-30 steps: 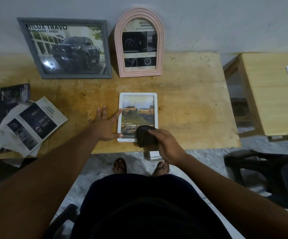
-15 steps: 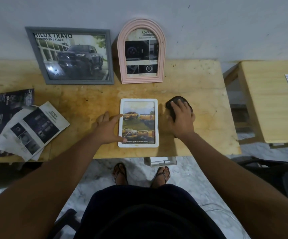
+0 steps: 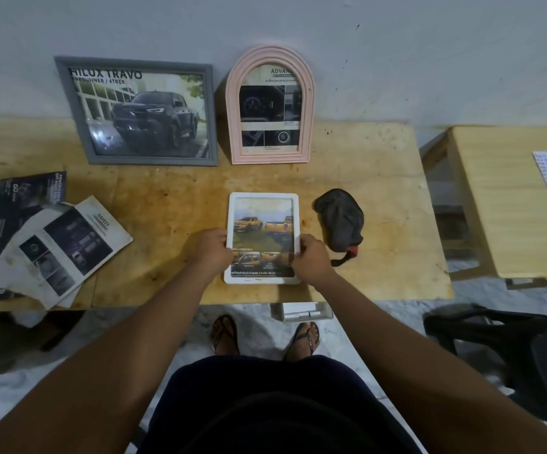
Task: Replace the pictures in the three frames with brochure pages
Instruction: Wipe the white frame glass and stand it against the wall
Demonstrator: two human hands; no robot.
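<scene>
Two grips hold the white frame (image 3: 262, 196): my left grip (image 3: 213, 249) clasps its 9 o'clock edge and my right grip (image 3: 311, 258) its 3 o'clock edge, both curled round the rim low down. I judge the paired hold is for raising it level, since it lies flat on the bench (image 3: 373, 178) near the front edge with a truck page inside. The fingers beneath are hidden, so I cannot tell whether it is clear of the wood. A dark cloth (image 3: 339, 219) lies just beside it at 3 o'clock. At 12 o'clock the pink frame (image 3: 270, 54) leans on the wall, with the grey frame (image 3: 141, 62) at 11, both showing brochure pages. Loose brochures (image 3: 52, 240) sprawl at 9 o'clock, cut off at the picture's edge. The small print is unreadable.
</scene>
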